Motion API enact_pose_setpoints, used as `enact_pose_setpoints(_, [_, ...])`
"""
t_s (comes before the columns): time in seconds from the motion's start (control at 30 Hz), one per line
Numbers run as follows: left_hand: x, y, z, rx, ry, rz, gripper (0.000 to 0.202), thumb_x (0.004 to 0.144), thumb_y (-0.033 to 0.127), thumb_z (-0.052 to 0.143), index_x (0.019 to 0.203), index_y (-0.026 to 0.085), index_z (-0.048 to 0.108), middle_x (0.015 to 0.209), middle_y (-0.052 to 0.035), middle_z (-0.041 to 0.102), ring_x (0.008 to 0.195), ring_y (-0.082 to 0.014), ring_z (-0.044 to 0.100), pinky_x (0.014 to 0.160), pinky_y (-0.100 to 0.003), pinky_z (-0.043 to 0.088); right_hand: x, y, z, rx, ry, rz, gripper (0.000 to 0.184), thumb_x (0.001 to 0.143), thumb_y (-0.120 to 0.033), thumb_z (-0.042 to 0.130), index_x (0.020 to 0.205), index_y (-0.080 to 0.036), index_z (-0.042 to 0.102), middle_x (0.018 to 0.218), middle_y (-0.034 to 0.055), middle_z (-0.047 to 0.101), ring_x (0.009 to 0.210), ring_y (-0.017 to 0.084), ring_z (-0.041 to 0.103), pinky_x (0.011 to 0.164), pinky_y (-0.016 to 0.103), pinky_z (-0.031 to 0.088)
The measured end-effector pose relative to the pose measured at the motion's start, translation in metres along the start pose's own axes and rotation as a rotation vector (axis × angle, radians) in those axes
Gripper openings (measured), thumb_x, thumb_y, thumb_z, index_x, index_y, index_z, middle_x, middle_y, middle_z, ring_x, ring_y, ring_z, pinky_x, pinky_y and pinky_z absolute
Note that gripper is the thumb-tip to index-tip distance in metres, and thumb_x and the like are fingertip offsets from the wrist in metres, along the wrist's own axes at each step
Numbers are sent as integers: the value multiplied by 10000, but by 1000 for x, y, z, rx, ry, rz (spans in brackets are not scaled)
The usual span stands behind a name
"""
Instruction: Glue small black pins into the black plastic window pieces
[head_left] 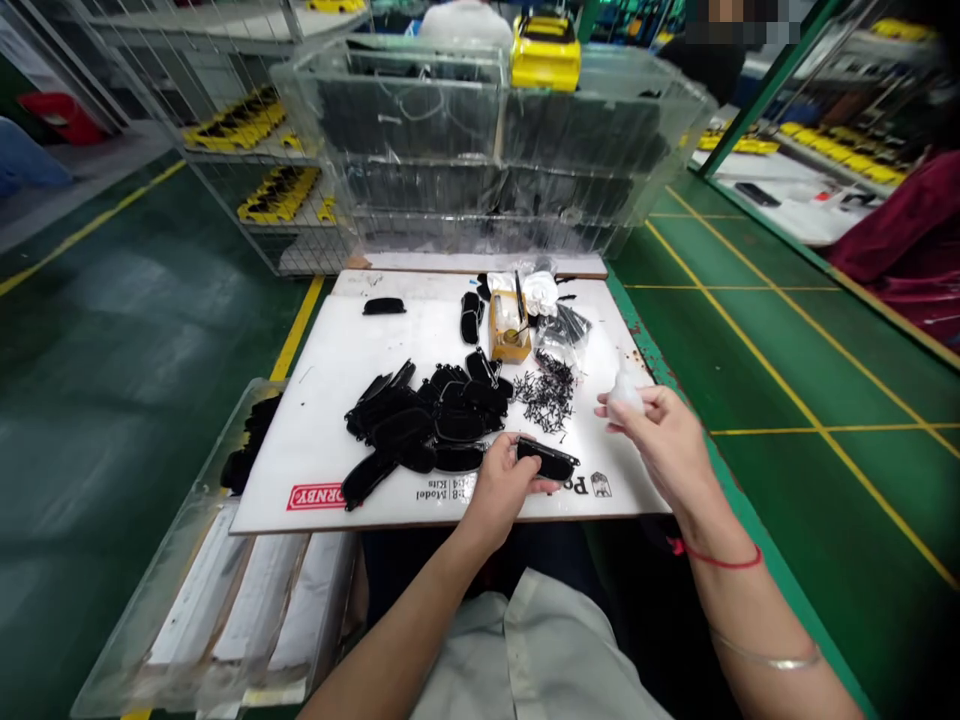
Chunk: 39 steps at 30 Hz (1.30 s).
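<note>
Between the fingers of my left hand (504, 488) is a flat, glossy black plastic part (549, 460), held over the front edge of the white board (300, 390). My right hand (664, 435) pinches a small translucent white squeeze bottle (624, 388) with a narrow tip pointing up, above the board's right side. Left of my left hand lies a pile of similar black parts (442, 405). Many tiny black pieces (551, 392) are scattered between the pile and the bottle.
A yellow box (510, 330) stands behind the pile, beside a clear plastic bag (562, 330). Large clear bins (480, 150) rise behind the board, with a yellow model car body (546, 52) on top. A clear tub (225, 560) with white strips sits lower left. People are nearby.
</note>
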<state>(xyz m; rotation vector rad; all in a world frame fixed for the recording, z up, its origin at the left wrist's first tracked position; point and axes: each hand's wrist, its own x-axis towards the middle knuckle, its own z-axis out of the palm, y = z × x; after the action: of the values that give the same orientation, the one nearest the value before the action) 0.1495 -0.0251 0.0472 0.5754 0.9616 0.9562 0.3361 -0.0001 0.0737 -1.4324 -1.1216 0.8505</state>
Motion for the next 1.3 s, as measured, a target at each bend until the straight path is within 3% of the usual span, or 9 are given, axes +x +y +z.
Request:
enact_pose_setpoints(0.07, [1, 1, -1, 12, 6, 9, 196, 754, 127, 575, 941, 155, 524, 890, -16, 542, 617, -87, 616, 636, -261, 572, 26, -6, 14, -49, -37, -66, 357, 649, -352, 761, 830, -179, 506, 795, 34, 655, 679, 181, 646, 583, 315, 542])
enact_pose_setpoints(0.23, [4, 0, -2, 5, 30, 11, 205, 730, 127, 594, 913, 157, 506, 865, -18, 540, 657, -114, 628, 630, -268, 570, 81, -10, 66, -176, -86, -262, 251, 742, -380, 625, 894, -181, 613, 669, -13, 599, 537, 145, 561, 513, 299, 497])
enact_pose_setpoints(0.33, [4, -1, -1, 4, 38, 15, 197, 734, 117, 585, 908, 154, 501, 860, -17, 532, 679, -117, 627, 640, -275, 575, 97, -7, 92, -231, -74, -352, 202, 731, -334, 645, 872, -191, 662, 770, 12, 654, 661, 164, 590, 643, 317, 492])
enact_pose_setpoints(0.43, [4, -1, -1, -16, 25, 27, 193, 733, 98, 578, 905, 149, 507, 846, -15, 533, 693, -113, 619, 647, -272, 576, 97, -10, 101, -271, -27, -420, 130, 763, -295, 625, 832, -193, 669, 807, 19, 666, 763, 179, 597, 761, 333, 461])
enact_pose_setpoints(0.53, [3, -1, -1, -44, 27, 27, 205, 719, 88, 596, 895, 146, 508, 824, -14, 546, 690, -118, 618, 640, -276, 576, 81, -21, 92, -282, 107, -522, 152, 818, -309, 592, 900, -195, 649, 924, 33, 655, 902, 184, 583, 859, 334, 433])
enact_pose_setpoints(0.6, [3, -2, -2, -55, 30, 27, 204, 719, 86, 596, 893, 145, 508, 853, -20, 555, 686, -115, 620, 653, -287, 580, 63, -30, 78, -298, 232, -626, 152, 840, -317, 586, 910, -195, 642, 911, 29, 651, 883, 176, 594, 837, 325, 454])
enact_pose_setpoints(0.67, [3, -2, -2, -56, 29, 33, 199, 724, 84, 592, 896, 145, 514, 895, -27, 560, 687, -108, 620, 668, -293, 582, 40, -37, 63, -314, 288, -616, 144, 842, -314, 594, 913, -198, 642, 851, 19, 650, 778, 164, 611, 746, 310, 487])
enact_pose_setpoints(0.93, [3, -3, -2, -66, -3, 57, 183, 743, 71, 564, 902, 141, 505, 866, -30, 582, 720, -122, 619, 673, -304, 583, -39, -22, 27, -459, 184, -379, 181, 813, -355, 642, 900, -199, 669, 736, 9, 647, 638, 155, 602, 682, 316, 512])
enact_pose_setpoints(1.3, [1, 1, 0, -44, 13, 46, 163, 761, 63, 539, 903, 136, 504, 904, -38, 567, 779, -128, 611, 666, -273, 586, -47, -8, 31, -466, 113, -330, 160, 825, -344, 634, 902, -206, 667, 749, 8, 655, 649, 151, 606, 683, 298, 504])
